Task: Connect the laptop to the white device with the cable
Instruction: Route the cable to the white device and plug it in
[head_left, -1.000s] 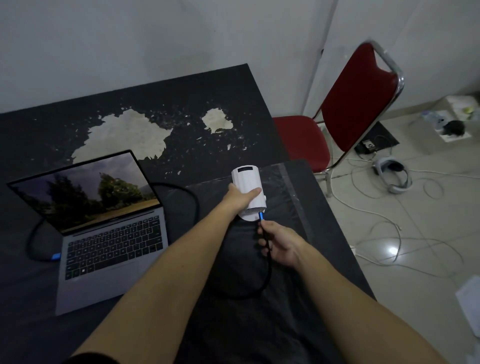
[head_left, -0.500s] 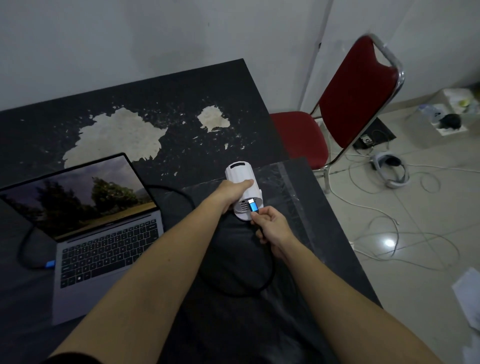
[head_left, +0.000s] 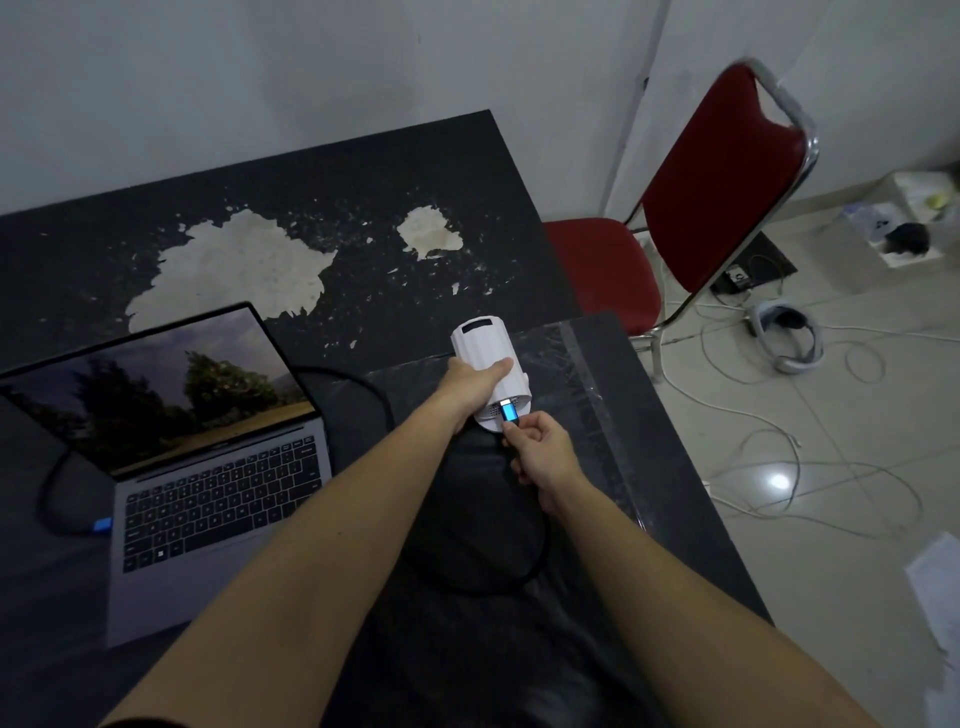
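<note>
The white device (head_left: 485, 348) lies tilted on the dark table (head_left: 363, 218), its near end facing me. My left hand (head_left: 470, 382) grips its body from the left. My right hand (head_left: 540, 452) pinches the black cable (head_left: 524, 571) just behind its blue plug (head_left: 509, 413), and the plug tip touches the port on the device's near end. The cable loops across the table and runs behind the open grey laptop (head_left: 208, 467), where a second blue plug (head_left: 102, 525) sits at the laptop's left side.
A red chair (head_left: 727, 192) with a metal frame stands beyond the table's right edge. White cables and a white headset (head_left: 787, 345) lie on the tiled floor. Peeled pale patches mark the tabletop behind the laptop.
My left hand tipped the white device so its near end faces me. My right hand brought the blue plug up against the port on that end.
</note>
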